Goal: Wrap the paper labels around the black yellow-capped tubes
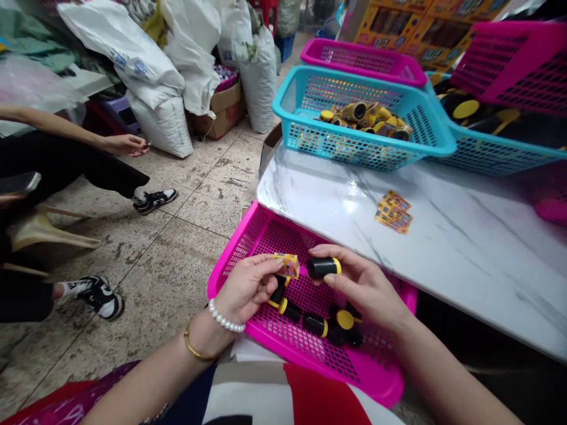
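Between thumb and fingers, my left hand (250, 286) pinches a small yellow printed label (289, 265). My right hand (361, 283) is closed around a short black cylinder with a yellow end (324, 268), held on its side just right of the label, a small gap apart. Both hands are above a pink plastic basket (230, 254) resting partly on my lap. Inside the basket lie several more black cylinders (314, 324) with yellow ends, some partly hidden by my left hand. On the marble-look table, a loose pile of yellow printed labels (394, 211) lies beyond my right hand.
A blue basket (367, 150) on the table (447, 236) holds several label-wrapped cylinders (367, 115). More blue and pink baskets (509, 147) crowd the right, with yellow boxes (394, 26) behind. At left sits another person (75, 136), near white sacks (159, 112) on the floor.
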`<action>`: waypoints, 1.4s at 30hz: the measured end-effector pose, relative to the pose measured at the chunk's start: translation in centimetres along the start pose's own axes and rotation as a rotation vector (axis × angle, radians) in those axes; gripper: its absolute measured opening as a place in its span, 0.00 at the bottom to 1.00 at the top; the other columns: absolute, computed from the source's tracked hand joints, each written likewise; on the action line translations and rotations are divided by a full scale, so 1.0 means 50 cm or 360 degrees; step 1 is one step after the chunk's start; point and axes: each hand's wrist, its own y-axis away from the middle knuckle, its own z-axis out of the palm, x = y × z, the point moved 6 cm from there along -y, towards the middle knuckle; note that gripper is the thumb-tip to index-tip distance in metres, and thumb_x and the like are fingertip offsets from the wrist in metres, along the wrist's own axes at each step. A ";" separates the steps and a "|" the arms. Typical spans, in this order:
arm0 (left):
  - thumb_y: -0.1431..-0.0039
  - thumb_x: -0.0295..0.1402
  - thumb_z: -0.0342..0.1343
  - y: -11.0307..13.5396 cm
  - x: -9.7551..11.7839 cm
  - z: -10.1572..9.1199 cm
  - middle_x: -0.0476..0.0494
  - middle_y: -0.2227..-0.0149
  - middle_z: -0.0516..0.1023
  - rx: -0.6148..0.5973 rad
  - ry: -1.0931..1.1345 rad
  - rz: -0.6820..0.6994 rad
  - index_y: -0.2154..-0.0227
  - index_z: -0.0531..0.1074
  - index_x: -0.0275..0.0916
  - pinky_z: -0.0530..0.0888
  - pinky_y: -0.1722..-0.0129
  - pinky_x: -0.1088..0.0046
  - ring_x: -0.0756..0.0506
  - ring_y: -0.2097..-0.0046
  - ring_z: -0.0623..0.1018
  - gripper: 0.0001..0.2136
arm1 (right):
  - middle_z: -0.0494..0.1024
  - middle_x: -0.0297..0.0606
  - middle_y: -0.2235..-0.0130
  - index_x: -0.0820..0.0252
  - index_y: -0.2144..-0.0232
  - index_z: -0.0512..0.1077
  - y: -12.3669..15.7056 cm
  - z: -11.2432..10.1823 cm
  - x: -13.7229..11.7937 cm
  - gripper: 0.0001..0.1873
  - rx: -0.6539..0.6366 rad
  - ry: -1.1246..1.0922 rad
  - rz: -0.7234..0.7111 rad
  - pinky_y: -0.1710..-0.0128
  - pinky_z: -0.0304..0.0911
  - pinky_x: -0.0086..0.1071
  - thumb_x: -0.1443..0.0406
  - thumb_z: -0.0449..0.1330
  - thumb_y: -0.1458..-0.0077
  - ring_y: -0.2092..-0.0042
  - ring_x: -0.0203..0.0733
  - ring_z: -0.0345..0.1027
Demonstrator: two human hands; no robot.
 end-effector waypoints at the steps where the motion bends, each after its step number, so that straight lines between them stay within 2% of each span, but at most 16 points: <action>1: 0.50 0.33 0.64 -0.002 -0.004 0.001 0.51 0.77 0.73 -0.0011 0.0034 -0.0018 0.67 0.76 0.33 0.46 0.89 0.84 0.60 0.84 0.60 0.09 | 0.73 0.38 0.53 0.52 0.52 0.71 0.000 0.001 -0.004 0.17 -0.0017 -0.0073 -0.0007 0.59 0.72 0.34 0.64 0.62 0.46 0.60 0.38 0.73; 4: 0.50 0.31 0.64 -0.008 -0.014 0.005 0.53 0.80 0.69 -0.0014 0.0128 -0.0066 0.67 0.74 0.33 0.46 0.89 0.85 0.60 0.84 0.60 0.08 | 0.72 0.39 0.53 0.50 0.51 0.73 0.002 0.007 -0.004 0.18 -0.0026 -0.0057 -0.0038 0.62 0.73 0.34 0.63 0.63 0.46 0.59 0.40 0.72; 10: 0.49 0.28 0.63 -0.013 -0.025 0.013 0.53 0.78 0.68 -0.0078 0.0272 -0.0143 0.69 0.72 0.32 0.47 0.89 0.86 0.61 0.84 0.60 0.07 | 0.74 0.40 0.55 0.50 0.51 0.74 -0.001 0.007 -0.016 0.18 0.0119 0.0345 -0.0202 0.56 0.70 0.37 0.65 0.62 0.45 0.55 0.42 0.71; 14: 0.51 0.29 0.64 -0.015 -0.024 0.014 0.55 0.80 0.66 -0.0083 0.0301 -0.0123 0.70 0.72 0.32 0.47 0.89 0.87 0.60 0.84 0.60 0.08 | 0.74 0.41 0.52 0.51 0.49 0.73 0.002 0.014 -0.027 0.20 0.0097 0.0640 -0.0335 0.53 0.70 0.39 0.66 0.61 0.45 0.52 0.44 0.71; 18: 0.51 0.33 0.66 -0.013 -0.019 0.010 0.56 0.84 0.65 -0.0044 0.0194 -0.0007 0.71 0.72 0.33 0.46 0.90 0.85 0.59 0.86 0.59 0.10 | 0.77 0.40 0.50 0.54 0.48 0.71 0.009 0.018 -0.029 0.21 0.0197 0.0915 -0.0459 0.47 0.66 0.39 0.68 0.61 0.45 0.50 0.43 0.71; 25: 0.49 0.36 0.65 0.000 -0.013 0.013 0.53 0.83 0.68 -0.0030 -0.0007 0.0064 0.66 0.75 0.32 0.48 0.88 0.85 0.58 0.85 0.59 0.12 | 0.78 0.35 0.58 0.55 0.55 0.72 0.012 0.017 -0.032 0.14 0.0320 0.0950 -0.0569 0.56 0.68 0.33 0.68 0.61 0.46 0.58 0.39 0.73; 29: 0.51 0.35 0.66 0.006 0.007 0.011 0.52 0.81 0.68 0.0087 -0.0009 0.0198 0.66 0.76 0.30 0.54 0.85 0.85 0.58 0.81 0.62 0.13 | 0.76 0.36 0.59 0.56 0.58 0.70 0.014 0.017 -0.030 0.14 0.0310 0.0869 -0.0635 0.56 0.68 0.34 0.70 0.62 0.47 0.58 0.40 0.71; 32: 0.51 0.34 0.67 0.009 0.021 0.011 0.49 0.74 0.73 0.0117 -0.0048 0.0294 0.57 0.74 0.32 0.62 0.81 0.84 0.56 0.76 0.68 0.18 | 0.74 0.36 0.59 0.56 0.57 0.69 0.015 0.015 -0.027 0.14 0.0313 0.0796 -0.0653 0.56 0.68 0.36 0.70 0.63 0.48 0.57 0.40 0.70; 35: 0.51 0.33 0.68 0.006 0.018 0.017 0.46 0.66 0.75 -0.0037 -0.0186 0.0256 0.53 0.72 0.35 0.69 0.74 0.80 0.53 0.70 0.74 0.22 | 0.73 0.38 0.56 0.56 0.55 0.70 0.015 0.024 -0.029 0.17 0.0199 0.0823 -0.0694 0.53 0.67 0.37 0.70 0.63 0.48 0.54 0.41 0.69; 38: 0.50 0.34 0.67 -0.001 0.005 0.019 0.46 0.68 0.75 -0.0179 -0.0350 0.0168 0.57 0.74 0.34 0.69 0.74 0.78 0.54 0.74 0.72 0.17 | 0.70 0.41 0.53 0.55 0.48 0.70 0.018 0.033 -0.032 0.22 0.0050 0.0881 -0.0737 0.50 0.66 0.38 0.70 0.63 0.46 0.50 0.42 0.67; 42: 0.52 0.33 0.68 -0.003 0.005 0.024 0.47 0.70 0.76 -0.0148 -0.0400 0.0180 0.61 0.74 0.34 0.69 0.74 0.78 0.54 0.74 0.72 0.15 | 0.73 0.40 0.52 0.53 0.41 0.64 0.021 0.026 -0.035 0.27 0.0166 0.0955 -0.0721 0.50 0.68 0.37 0.70 0.60 0.43 0.51 0.41 0.70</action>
